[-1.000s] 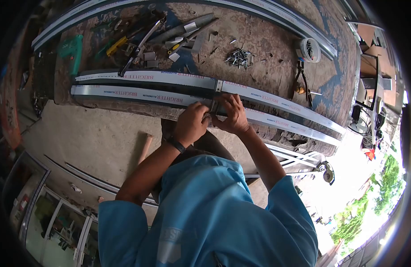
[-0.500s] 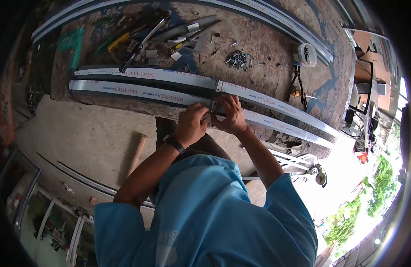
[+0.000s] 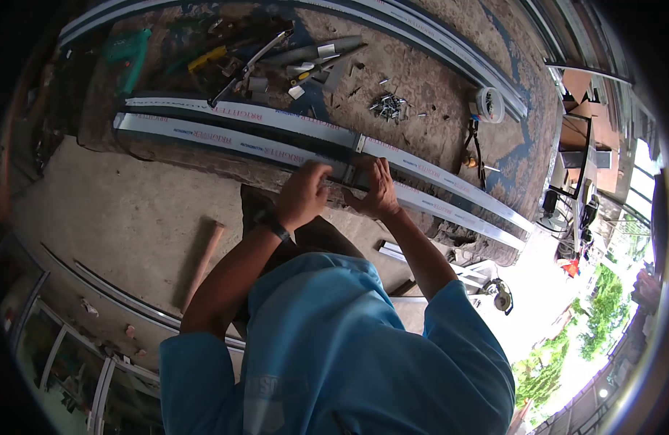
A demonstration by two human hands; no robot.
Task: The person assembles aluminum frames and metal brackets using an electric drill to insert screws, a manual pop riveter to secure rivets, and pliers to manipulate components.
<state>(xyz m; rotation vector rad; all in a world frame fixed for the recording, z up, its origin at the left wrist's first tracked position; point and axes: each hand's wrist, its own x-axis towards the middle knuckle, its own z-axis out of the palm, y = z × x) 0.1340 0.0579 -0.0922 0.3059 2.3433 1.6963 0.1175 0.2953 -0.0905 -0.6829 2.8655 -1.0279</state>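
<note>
Two long aluminium profiles with printed BRIGHTER film, a near one and a far one, lie side by side along the bench edge. A short crosspiece spans the gap between them. My right hand rests at the near profile just right of this joint, fingers stretched up and thumb apart. Left of the joint is my left hand, slightly blurred, its fingers curled in. Whether anything is inside them is hidden.
On the worn bench lie a pile of rivets or screws, a white tub, pliers, a yellow-handled tool and a green power tool. More profiles run along the far side. A wooden-looking rod is on the floor.
My left hand has drawn away from the joint, to the left. My right hand stays by the joint, its fingers straighter. The whole view has shifted slightly.
</note>
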